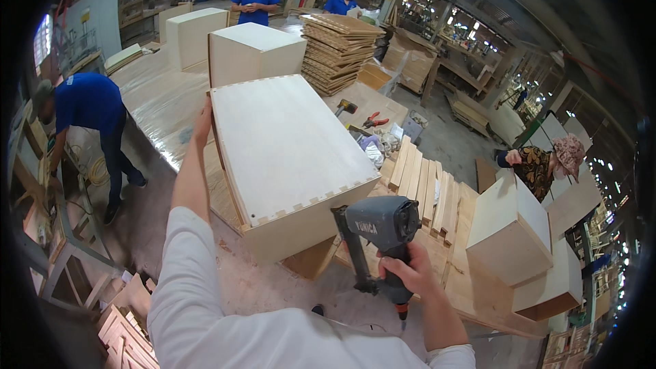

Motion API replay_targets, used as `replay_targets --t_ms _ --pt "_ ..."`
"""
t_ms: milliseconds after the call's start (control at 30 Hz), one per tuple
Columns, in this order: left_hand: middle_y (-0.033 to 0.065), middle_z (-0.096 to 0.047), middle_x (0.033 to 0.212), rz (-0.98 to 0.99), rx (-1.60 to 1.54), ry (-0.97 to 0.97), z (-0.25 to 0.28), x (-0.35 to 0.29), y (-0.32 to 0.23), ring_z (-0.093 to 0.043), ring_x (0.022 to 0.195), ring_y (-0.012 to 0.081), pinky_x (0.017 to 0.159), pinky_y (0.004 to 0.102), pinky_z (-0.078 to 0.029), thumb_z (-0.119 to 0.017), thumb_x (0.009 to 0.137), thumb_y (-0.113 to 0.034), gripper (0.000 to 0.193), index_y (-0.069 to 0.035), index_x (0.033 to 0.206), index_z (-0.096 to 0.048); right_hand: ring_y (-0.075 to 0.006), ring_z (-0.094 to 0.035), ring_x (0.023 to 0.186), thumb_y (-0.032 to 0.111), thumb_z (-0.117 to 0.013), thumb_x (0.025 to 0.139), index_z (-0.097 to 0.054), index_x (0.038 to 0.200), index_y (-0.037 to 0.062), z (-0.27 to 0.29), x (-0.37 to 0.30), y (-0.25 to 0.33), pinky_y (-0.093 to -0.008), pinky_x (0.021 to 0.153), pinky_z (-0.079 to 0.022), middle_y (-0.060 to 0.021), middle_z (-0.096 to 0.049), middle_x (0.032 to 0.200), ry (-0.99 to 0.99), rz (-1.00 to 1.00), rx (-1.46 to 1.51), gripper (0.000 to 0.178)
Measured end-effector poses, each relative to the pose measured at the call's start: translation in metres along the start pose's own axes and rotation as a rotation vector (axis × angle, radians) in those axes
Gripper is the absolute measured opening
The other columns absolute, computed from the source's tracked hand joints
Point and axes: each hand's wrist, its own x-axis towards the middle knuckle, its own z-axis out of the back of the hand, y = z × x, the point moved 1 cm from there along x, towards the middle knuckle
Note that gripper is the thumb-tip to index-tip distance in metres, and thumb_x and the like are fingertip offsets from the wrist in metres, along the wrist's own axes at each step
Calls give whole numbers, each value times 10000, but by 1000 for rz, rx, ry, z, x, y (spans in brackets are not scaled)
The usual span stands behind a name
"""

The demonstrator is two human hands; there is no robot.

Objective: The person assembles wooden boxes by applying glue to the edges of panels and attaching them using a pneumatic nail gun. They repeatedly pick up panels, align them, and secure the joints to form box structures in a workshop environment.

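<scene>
A large pale wooden box (294, 138) with jointed corner edges lies in front of me on the workbench, its broad white face up. My left hand (203, 123) rests along the box's far left side, fingers stretched against it and partly hidden by the edge. In my right hand (413, 270) is a dark grey nail gun (379, 222), gripped by its handle. Its nose and magazine point left, beside the box's near right corner, apart from the box as far as I can see. An orange-and-black air fitting (402, 311) hangs at the handle's lower end.
Wooden strips (427, 188) lie right of the box, near a hammer (347, 106) and red-handled pliers (375, 120). Stacked panels (338, 51) and another box (256, 55) stand beyond. More boxes (509, 229) sit at right. A person in blue (92, 102) bends at left; others stand farther off.
</scene>
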Motion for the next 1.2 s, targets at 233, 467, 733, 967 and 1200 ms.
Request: replay_targets --t_ms 233,467,733,967,1200 --pt "76 -667 1018 -103 204 -390 130 -64 -23 -608 950 194 822 335 -456 -340 1002 -499 590 8 1154 -602 -127 -583 615 39 -552 889 -489 1083 16 19 57 3 -274 538 -475 -53 -565 766 70 57 112 205" --pt "157 -639 691 -186 1117 -373 66 -253 -41 -638 624 294 576 398 -464 -494 963 -317 329 -17 1009 -620 -228 -606 570 213 -614 869 -525 1050 -7 72 276 -3 -355 548 -482 -127 -619 719 -203 316 -691 298" --pt "40 -579 637 -762 515 216 -106 -350 -71 -575 525 197 469 336 -458 -758 716 -118 167 -81 706 -596 -116 -568 516 198 -661 842 -523 1041 -18 104 217 103 -284 459 -486 -66 -597 685 -198 275 -756 324" --pt "76 -662 919 -845 373 547 -247 -372 -69 -646 784 213 703 329 -529 -655 823 -176 157 -60 928 -654 -122 -564 513 159 -669 793 -527 1102 -49 81 84 178 -258 452 -475 -99 -627 769 -159 -76 -515 399" --pt "143 -669 1036 -553 623 989 -189 -380 -63 -638 943 310 870 379 -490 -557 910 -166 373 -43 1261 -528 -121 -580 538 136 -654 801 -545 1061 -69 50 5 185 -259 436 -484 -135 -654 925 -218 -384 -403 349"
